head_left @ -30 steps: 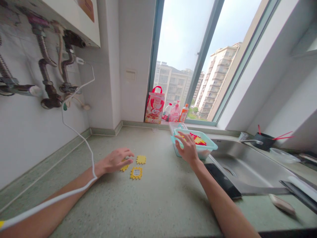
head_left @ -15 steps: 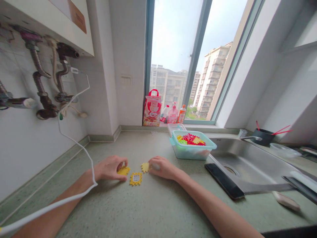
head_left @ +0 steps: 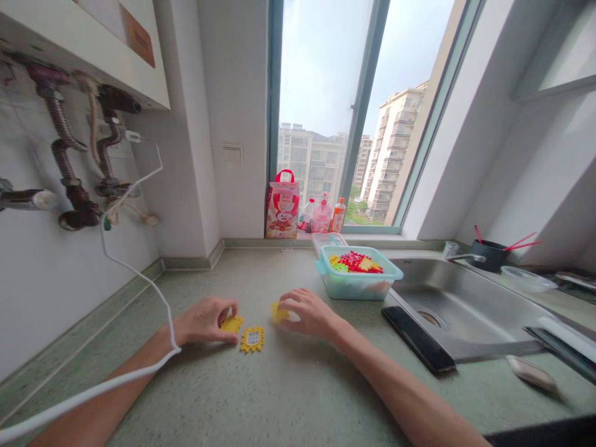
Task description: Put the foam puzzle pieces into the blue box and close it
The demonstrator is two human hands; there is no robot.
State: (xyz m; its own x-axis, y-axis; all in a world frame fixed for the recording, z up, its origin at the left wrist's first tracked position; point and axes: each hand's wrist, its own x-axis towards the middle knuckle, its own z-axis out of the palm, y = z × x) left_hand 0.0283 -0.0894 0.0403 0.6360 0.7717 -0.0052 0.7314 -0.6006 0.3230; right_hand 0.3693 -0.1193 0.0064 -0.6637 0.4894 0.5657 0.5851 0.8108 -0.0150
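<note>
My left hand [head_left: 209, 320] pinches a yellow toothed building tile [head_left: 231, 323] between thumb and fingers, low over the counter. Just right of it a second yellow tile [head_left: 252, 339], with a white grid-like middle, lies flat on the counter, touched by neither hand. On the other side, my right hand [head_left: 306, 312] is closed on another yellow tile [head_left: 279, 311], paler and smeared by motion. Its fingers partly cover that tile. Behind the right hand stands a light-blue tub [head_left: 358, 287] full of red, yellow and green pieces.
A black phone [head_left: 418, 338] lies beside the steel sink [head_left: 465, 310]. A white cable [head_left: 139, 273] crosses my left forearm. At the window sill stand a pink bag [head_left: 282, 211] and several bottles. A pale oval object [head_left: 531, 372] rests at the right.
My right hand has moved slightly away from the middle tile with its yellow tile, which has tilted and blurred. My left hand keeps its hold almost unchanged. The whole view has shifted a little.
</note>
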